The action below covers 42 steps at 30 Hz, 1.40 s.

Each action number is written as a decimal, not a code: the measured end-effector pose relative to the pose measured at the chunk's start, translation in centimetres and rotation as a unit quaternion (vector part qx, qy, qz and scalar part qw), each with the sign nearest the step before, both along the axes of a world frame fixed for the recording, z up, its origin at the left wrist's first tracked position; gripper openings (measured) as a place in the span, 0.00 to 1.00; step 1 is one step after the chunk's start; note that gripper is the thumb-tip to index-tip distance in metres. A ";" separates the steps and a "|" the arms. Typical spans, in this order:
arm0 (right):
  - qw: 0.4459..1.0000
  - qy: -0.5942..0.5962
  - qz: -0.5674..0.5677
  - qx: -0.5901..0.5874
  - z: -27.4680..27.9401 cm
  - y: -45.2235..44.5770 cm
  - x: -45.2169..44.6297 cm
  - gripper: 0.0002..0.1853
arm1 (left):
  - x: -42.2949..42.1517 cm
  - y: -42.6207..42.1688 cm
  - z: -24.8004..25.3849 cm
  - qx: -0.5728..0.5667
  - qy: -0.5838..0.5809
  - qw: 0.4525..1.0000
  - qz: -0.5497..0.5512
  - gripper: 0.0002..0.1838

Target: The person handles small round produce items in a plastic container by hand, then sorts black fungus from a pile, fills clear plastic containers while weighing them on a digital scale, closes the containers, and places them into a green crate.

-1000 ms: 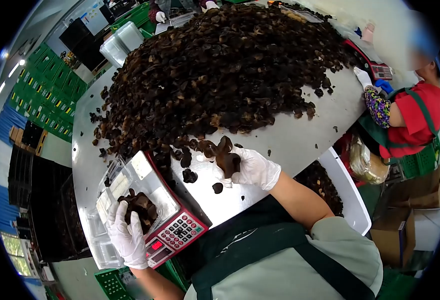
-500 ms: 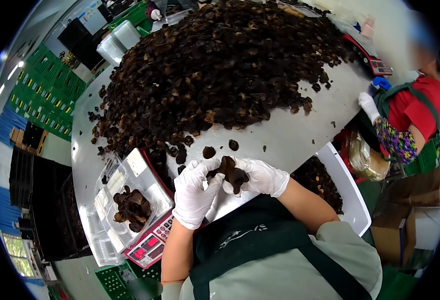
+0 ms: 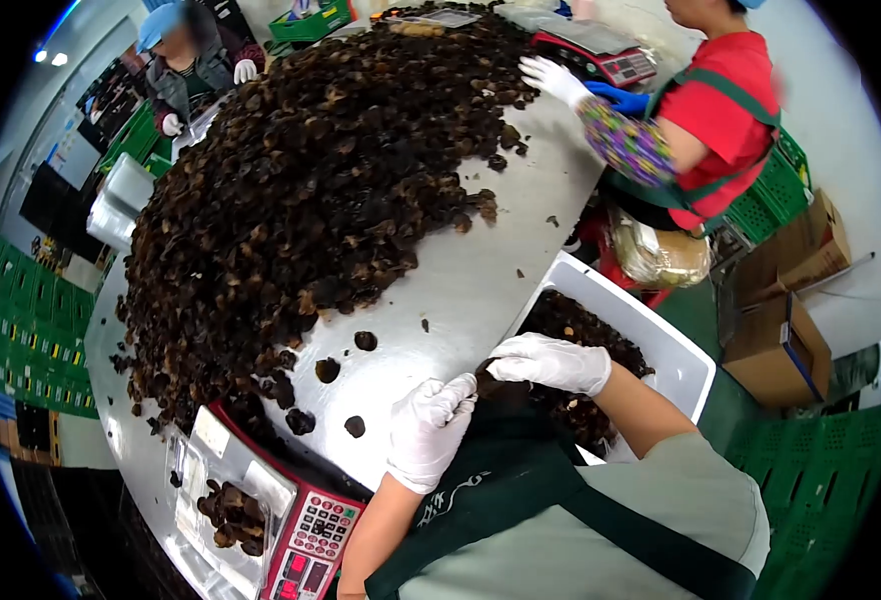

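Gloved in white, my right hand (image 3: 551, 362) is closed on a dark wood ear mushroom (image 3: 485, 380), mostly hidden by the fingers and the apron. My left hand (image 3: 429, 432), also white-gloved, has its fingers curled shut close beside that piece; what lies inside them is hidden. Both hands are above the near table edge, by a white tub (image 3: 686, 350) holding more dark pieces. A few loose wood ears (image 3: 355, 427) lie on the metal table (image 3: 461, 270) left of my hands. On the red scale (image 3: 311, 535), a clear plastic tray contains a clump of wood ears (image 3: 233, 517).
A large heap of wood ears (image 3: 311, 180) covers much of the table. Across it stands a person in a blue cap (image 3: 161, 25). At right, a co-worker in a red shirt (image 3: 721, 100) reaches a gloved hand to the heap, near another scale (image 3: 611, 60). Cardboard boxes (image 3: 776, 350) stand at right.
The view has swung to the right. My hands have moved down and toward the white tub, with the wood ear now mostly covered. The co-worker's gloved hand now reaches the heap.
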State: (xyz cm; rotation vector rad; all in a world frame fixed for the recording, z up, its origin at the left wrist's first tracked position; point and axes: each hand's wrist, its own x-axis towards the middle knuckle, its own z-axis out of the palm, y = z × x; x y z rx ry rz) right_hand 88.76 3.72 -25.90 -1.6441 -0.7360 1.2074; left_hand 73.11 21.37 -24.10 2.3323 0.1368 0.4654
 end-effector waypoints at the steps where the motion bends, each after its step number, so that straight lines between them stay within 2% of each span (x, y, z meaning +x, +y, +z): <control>1: 0.997 -0.062 -0.036 0.021 0.1 -1.0 0.2 0.19 | 0.3 -0.2 0.0 0.033 0.000 0.999 -0.011 0.12; 2: 0.989 -0.126 -0.070 0.043 0.2 -2.2 0.6 0.19 | 0.7 -0.5 0.0 0.067 -0.002 0.997 -0.022 0.11; 3: 0.986 -0.116 -0.119 0.021 -0.5 -4.0 2.1 0.20 | 1.0 0.0 -0.5 0.046 -0.041 0.998 -0.020 0.11; 4: 0.980 -0.105 -0.171 -0.001 -0.6 -5.6 3.4 0.22 | 1.2 -0.1 -0.3 -0.016 -0.007 1.000 0.001 0.10; 5: 0.970 0.003 -0.228 0.090 -0.6 -7.1 3.7 0.25 | 1.7 -0.3 -0.6 -0.045 0.010 0.998 -0.047 0.15; 6: 0.961 0.026 -0.236 0.139 -0.2 -7.9 4.0 0.29 | 2.4 -0.8 -0.8 -0.077 0.026 0.992 -0.094 0.20; 7: 0.960 0.045 -0.225 0.162 0.2 -8.5 4.1 0.31 | 3.0 -1.9 -0.6 -0.066 0.062 0.985 -0.145 0.29; 8: 0.957 0.065 -0.212 0.188 1.2 -8.2 4.0 0.33 | 3.6 -3.1 -0.2 -0.052 0.097 0.975 -0.195 0.40; 9: 0.954 0.082 -0.195 0.211 1.6 -7.8 3.9 0.35 | 3.9 -3.6 -1.2 0.002 0.154 0.957 -0.246 0.54; 10: 0.942 0.085 -0.205 0.252 1.6 -6.9 3.6 0.35 | 3.8 -4.1 -1.8 0.011 0.135 0.959 -0.248 0.56; 12: 0.959 0.092 -0.161 0.214 1.2 -6.0 3.8 0.32 | 3.4 -4.1 -2.5 -0.062 0.102 0.971 -0.208 0.54; 13: 0.965 0.022 -0.153 0.213 1.4 -4.8 3.2 0.29 | 3.3 -3.8 -2.4 -0.215 0.120 0.951 -0.190 0.53; 14: 0.968 -0.010 -0.159 0.194 1.2 -3.6 2.2 0.25 | 3.1 -3.5 -2.3 -0.362 0.130 0.909 -0.162 0.52; 15: 0.966 -0.136 -0.108 0.189 0.6 -1.8 1.8 0.23 | 3.2 -3.2 -3.3 -0.489 0.036 0.853 -0.179 0.48; 16: 0.946 -0.259 -0.056 0.187 -0.1 0.2 1.3 0.22 | 2.7 -3.1 -3.9 -0.621 0.061 0.776 -0.095 0.44; 18: 0.908 -0.389 0.010 0.159 -0.2 2.9 -1.5 0.20 | 1.5 -1.7 -4.8 -0.650 0.044 0.757 -0.049 0.39; 19: 0.924 -0.317 0.009 0.214 -1.4 4.0 -1.7 0.19 | 0.5 -1.3 -2.9 -0.678 0.069 0.731 0.032 0.37; 20: 0.962 -0.194 0.013 0.189 -0.5 4.9 -1.2 0.19 | -0.1 -0.3 -2.4 -0.691 0.054 0.719 0.056 0.31; 22: 0.950 -0.125 -0.032 0.285 -1.8 6.9 1.4 0.20 | -3.4 1.2 0.5 -0.639 0.074 0.750 0.153 0.24; 23: 0.918 -0.298 -0.047 0.259 -2.1 8.0 3.8 0.23 | -5.6 1.6 2.1 -0.552 0.034 0.812 0.187 0.22; 24: 0.898 -0.395 -0.091 0.170 -2.9 9.5 5.9 0.30 | -8.0 1.9 3.6 -0.457 -0.002 0.862 0.220 0.20; 25: 0.855 -0.504 -0.115 0.049 -1.8 10.4 7.3 0.40 | -10.2 2.2 4.9 -0.322 -0.065 0.907 0.262 0.20; 26: 0.862 -0.485 -0.145 -0.013 -1.1 11.5 8.7 0.46 | -12.4 2.9 5.4 -0.179 -0.125 0.930 0.297 0.20; 28: 0.853 -0.495 -0.164 -0.017 -1.4 13.9 12.0 0.50 | -17.8 6.1 4.2 0.053 -0.182 0.875 0.445 0.24; 30: 0.844 -0.514 -0.155 -0.015 -1.6 16.9 13.9 0.51 | -21.3 8.7 4.3 0.139 -0.112 0.815 0.551 0.32; 31: 0.846 -0.514 -0.143 -0.019 -1.4 18.4 14.1 0.52 | -21.9 9.3 5.4 0.248 0.000 0.811 0.530 0.38; 33: 0.852 -0.511 -0.097 -0.048 -0.4 21.0 13.1 0.51 | -23.1 10.2 5.3 0.274 0.135 0.824 0.477 0.37; 34: 0.838 -0.538 -0.070 -0.056 -0.6 21.8 12.3 0.48 | -23.2 10.5 5.2 0.277 0.206 0.821 0.455 0.37; 36: 0.838 -0.536 -0.040 -0.091 -0.7 22.2 11.1 0.42 | -23.0 10.3 4.7 0.317 0.195 0.813 0.449 0.34; 37: 0.836 -0.540 -0.086 -0.040 -3.3 22.1 11.6 0.37 | -23.1 10.4 4.4 0.294 0.154 0.825 0.457 0.32; 38: 0.820 -0.557 -0.125 -0.025 -3.6 21.4 11.2 0.29 | -23.2 10.4 4.1 0.267 0.113 0.835 0.467 0.30; 40: 0.825 -0.529 -0.186 0.075 -6.7 20.6 13.0 0.20 | -23.3 10.4 3.8 0.282 0.118 0.825 0.476 0.28; 41: 0.827 -0.485 -0.247 0.140 -7.0 20.6 13.2 0.13 | -23.2 10.3 3.9 0.271 0.111 0.825 0.483 0.28; 42: 0.834 -0.455 -0.265 0.164 -7.0 20.5 14.0 0.11 | -23.2 10.4 3.9 0.261 0.103 0.825 0.490 0.28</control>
